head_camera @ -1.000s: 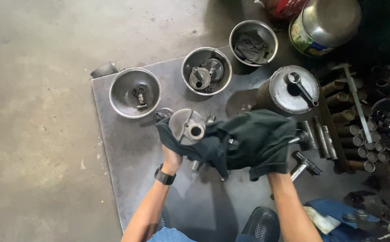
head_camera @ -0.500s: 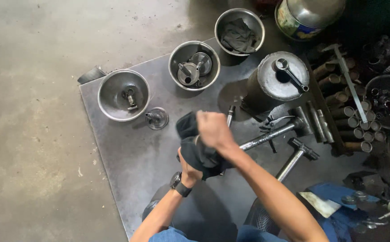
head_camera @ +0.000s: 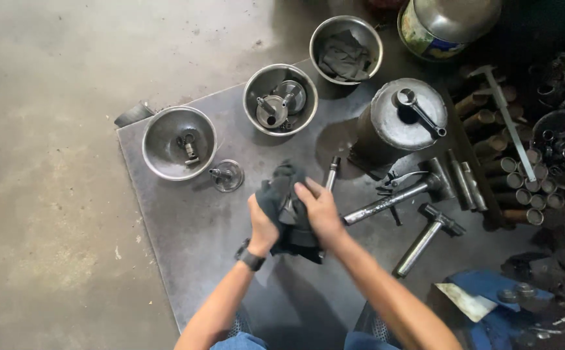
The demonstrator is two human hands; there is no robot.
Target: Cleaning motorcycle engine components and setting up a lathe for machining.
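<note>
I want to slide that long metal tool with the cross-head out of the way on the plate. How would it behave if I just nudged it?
The long handled tool looks like solid steel, so probably heavy and stiff. Its round shaft might roll on the flat steel plate, though the cross-head would likely stop it. It may be oily and slippery, given the dark rag at work nearby.

The light is soft and a bit dim. The floor (head_camera: 55,129) on the left is brightest. The top right corner is very dark, so things there are hard to see. The bowls (head_camera: 179,142) shine a little. A dark shadow lies beside the big can (head_camera: 399,123). The picture is mostly sharp.
</note>
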